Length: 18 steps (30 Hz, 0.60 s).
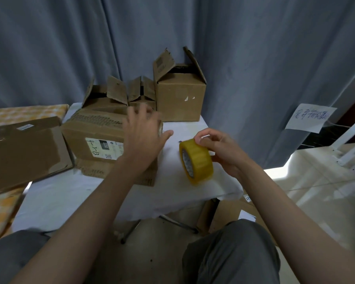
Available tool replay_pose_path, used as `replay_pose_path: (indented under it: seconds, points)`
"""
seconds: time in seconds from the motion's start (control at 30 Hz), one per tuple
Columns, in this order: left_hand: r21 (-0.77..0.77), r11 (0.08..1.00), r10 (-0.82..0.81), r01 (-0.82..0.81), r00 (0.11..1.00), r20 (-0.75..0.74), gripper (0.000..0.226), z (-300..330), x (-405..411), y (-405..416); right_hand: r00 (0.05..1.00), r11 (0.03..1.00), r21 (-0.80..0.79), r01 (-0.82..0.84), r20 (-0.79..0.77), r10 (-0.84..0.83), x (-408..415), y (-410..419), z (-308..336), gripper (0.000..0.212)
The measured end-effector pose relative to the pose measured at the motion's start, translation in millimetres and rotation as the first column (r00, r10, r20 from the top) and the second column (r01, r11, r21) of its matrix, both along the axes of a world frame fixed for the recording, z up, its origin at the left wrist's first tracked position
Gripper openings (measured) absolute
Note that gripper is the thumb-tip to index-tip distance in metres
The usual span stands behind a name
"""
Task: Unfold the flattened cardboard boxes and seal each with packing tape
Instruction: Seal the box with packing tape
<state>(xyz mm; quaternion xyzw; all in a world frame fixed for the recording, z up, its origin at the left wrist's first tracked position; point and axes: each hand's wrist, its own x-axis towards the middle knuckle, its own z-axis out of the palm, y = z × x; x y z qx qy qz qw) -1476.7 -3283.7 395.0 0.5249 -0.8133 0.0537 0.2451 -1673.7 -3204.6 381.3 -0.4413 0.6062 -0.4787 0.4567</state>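
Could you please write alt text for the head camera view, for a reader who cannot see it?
A seated person's right hand grips a yellow tape roll above a white table, while the open left hand reaches over a labelled box. Open-flapped boxes stand behind, before a grey curtain.

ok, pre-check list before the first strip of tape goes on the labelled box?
1. Tape roll in hand: ok. The right hand grips it above the white table.
2. Free tape end found: cannot tell. The fingers pinch at the top of the roll, but no loose end shows.
3. Labelled box steadied: cannot tell. The left hand is spread open over its right end and blurred, so contact is unclear.
4. Flaps closed on that box: cannot tell. A flap edge lies out flat along its near side.
5. Room to work: ok. Bare table lies between the box and the roll.
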Motion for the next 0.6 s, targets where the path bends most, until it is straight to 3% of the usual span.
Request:
replay_pose_path:
  seconds: [0.1,0.23,0.33,0.43,0.6]
  points:
    - [0.090,0.958,-0.263,0.271,0.960,-0.092,0.037,6.3,-12.7,12.9,1.000,0.998,-0.060,0.028,0.015,-0.028,5.6,6.6,0.8,0.008]
    - [0.234,0.883,-0.346,0.407,0.901,-0.262,0.014,10.6,-21.4,16.8,0.999,0.992,-0.111,0.053,0.016,-0.052,11.0,13.2,3.8,0.008]
    - [0.257,0.874,-0.307,0.411,0.880,-0.363,0.004,12.1,-22.1,17.0,0.997,0.990,-0.122,0.074,0.014,-0.073,14.8,17.5,5.9,0.008]
    - [0.247,0.887,-0.264,0.390,0.868,-0.420,0.008,10.2,-21.9,17.5,0.994,0.984,-0.144,0.104,-0.009,-0.107,21.0,20.4,4.8,0.011]
    - [0.213,0.914,-0.245,0.344,0.889,-0.386,0.009,6.6,-18.6,16.5,0.995,0.995,-0.011,0.098,-0.018,-0.099,34.9,25.7,-3.8,0.056]
